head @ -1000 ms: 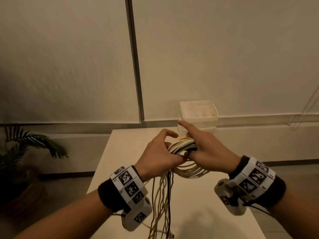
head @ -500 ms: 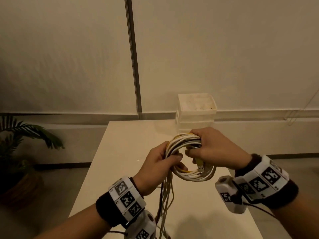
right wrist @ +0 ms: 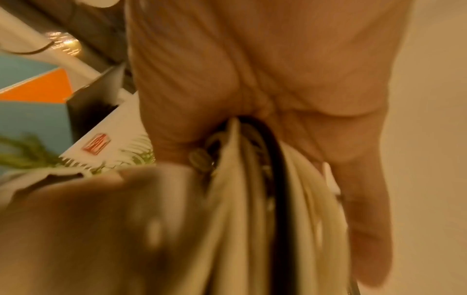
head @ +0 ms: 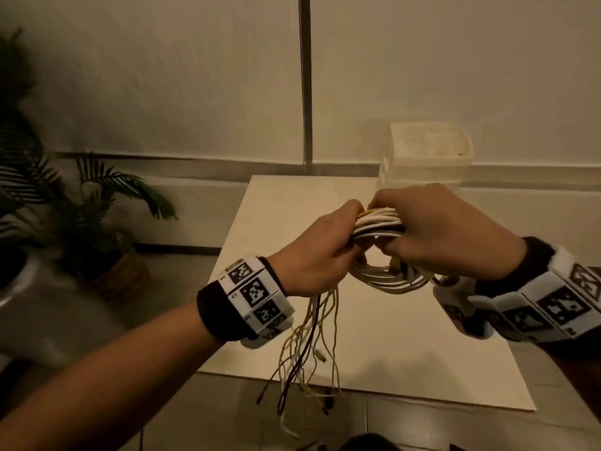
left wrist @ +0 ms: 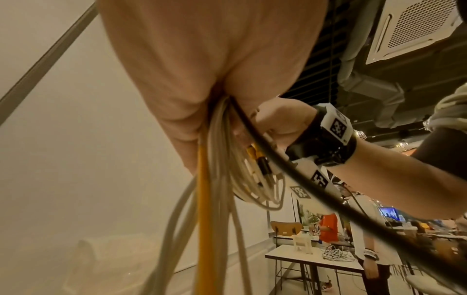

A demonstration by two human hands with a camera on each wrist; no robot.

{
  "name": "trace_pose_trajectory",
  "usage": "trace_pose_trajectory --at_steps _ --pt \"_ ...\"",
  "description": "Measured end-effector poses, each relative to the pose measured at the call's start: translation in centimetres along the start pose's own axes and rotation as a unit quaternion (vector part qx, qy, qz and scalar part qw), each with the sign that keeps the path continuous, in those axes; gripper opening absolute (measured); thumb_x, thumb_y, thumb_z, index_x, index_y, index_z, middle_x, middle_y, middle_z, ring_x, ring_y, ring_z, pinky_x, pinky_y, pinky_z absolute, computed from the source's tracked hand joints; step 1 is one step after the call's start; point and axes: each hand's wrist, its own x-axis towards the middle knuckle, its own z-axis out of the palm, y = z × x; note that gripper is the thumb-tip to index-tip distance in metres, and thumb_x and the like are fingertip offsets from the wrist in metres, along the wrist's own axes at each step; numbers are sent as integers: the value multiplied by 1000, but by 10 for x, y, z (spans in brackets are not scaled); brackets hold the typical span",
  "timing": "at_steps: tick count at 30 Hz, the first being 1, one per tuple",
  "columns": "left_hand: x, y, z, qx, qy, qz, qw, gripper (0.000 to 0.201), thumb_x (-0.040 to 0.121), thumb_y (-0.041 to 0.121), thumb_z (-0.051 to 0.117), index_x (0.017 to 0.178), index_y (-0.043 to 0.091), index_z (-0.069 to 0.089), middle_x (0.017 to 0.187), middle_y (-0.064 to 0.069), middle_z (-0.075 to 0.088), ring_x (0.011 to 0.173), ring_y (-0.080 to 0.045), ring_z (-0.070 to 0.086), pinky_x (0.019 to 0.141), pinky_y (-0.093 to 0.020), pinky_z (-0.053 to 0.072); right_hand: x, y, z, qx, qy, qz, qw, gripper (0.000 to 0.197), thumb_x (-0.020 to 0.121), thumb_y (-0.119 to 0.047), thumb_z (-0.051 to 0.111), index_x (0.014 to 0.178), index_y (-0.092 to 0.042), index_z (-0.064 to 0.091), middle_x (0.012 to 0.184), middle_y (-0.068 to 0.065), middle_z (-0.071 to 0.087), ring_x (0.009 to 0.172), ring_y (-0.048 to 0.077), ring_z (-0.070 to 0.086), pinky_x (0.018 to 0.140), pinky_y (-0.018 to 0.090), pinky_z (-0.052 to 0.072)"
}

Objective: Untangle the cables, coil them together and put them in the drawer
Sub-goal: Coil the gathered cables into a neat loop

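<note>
A coil of white, yellow and black cables point(head: 380, 227) hangs in the air above the white table point(head: 374, 340). My left hand point(head: 320, 249) grips the coil's left side, and my right hand point(head: 445, 236) grips its right side. Loose cable ends point(head: 309, 346) hang from under my left hand past the table's near edge. The left wrist view shows the cable bundle point(left wrist: 217, 179) running out of my closed left hand point(left wrist: 202, 69). Cables point(right wrist: 255, 209) also pass through my curled right hand point(right wrist: 265, 79) in the right wrist view. A small white drawer unit point(head: 429, 154) stands at the table's far right edge.
A potted palm point(head: 81, 216) stands on the floor left of the table. A wall with a vertical metal strip point(head: 305, 83) rises behind the table. In the left wrist view another table point(left wrist: 316, 257) with cables and a person stand in the distance.
My hands have drawn closer together on the coil's top, the right hand now wrapping over it. The view has swung left, so the table and drawer unit sit further right.
</note>
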Motion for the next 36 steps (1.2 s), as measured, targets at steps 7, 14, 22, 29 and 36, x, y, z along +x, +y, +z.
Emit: trace_pose_trajectory --at_steps 7,14,22,29,36 --pt "-48 -11 3 -9 -122 -57 991 18 97 13 52 102 27 43 91 14 54 82 -5 63 75 -30 52 -15 -15 41 108 -175 14 979 9 85 -19 62 93 -20 61 82 -2 67 69 14 65 69 44 56" --pt "-48 33 -22 -113 29 -22 993 16 95 11 55 107 1 53 88 -8 65 74 -16 70 70 -41 59 -26 -43 -7 269 -21 15 963 6 81 2 59 80 -4 60 66 11 64 53 17 66 45 23 49" --pt "-30 36 -18 -225 195 -47 954 33 81 -3 70 109 12 60 85 -9 71 74 -26 72 69 -36 60 -13 -44 -5 441 211 71 870 14 74 14 57 72 1 55 48 15 52 44 33 58 47 47 47" --pt "0 43 -19 -198 249 -43 947 5 96 8 57 93 11 59 73 2 61 58 -14 66 55 -26 52 -10 -47 3 479 327 88 810 16 80 13 53 79 -2 56 53 15 54 49 31 56 50 41 48" --pt "25 40 -18 -129 253 -13 959 4 101 15 49 97 14 50 69 6 55 56 -28 59 55 -50 54 -18 -32 -26 390 232 100 886 19 79 -6 72 94 -15 63 81 8 70 73 26 70 66 42 60"
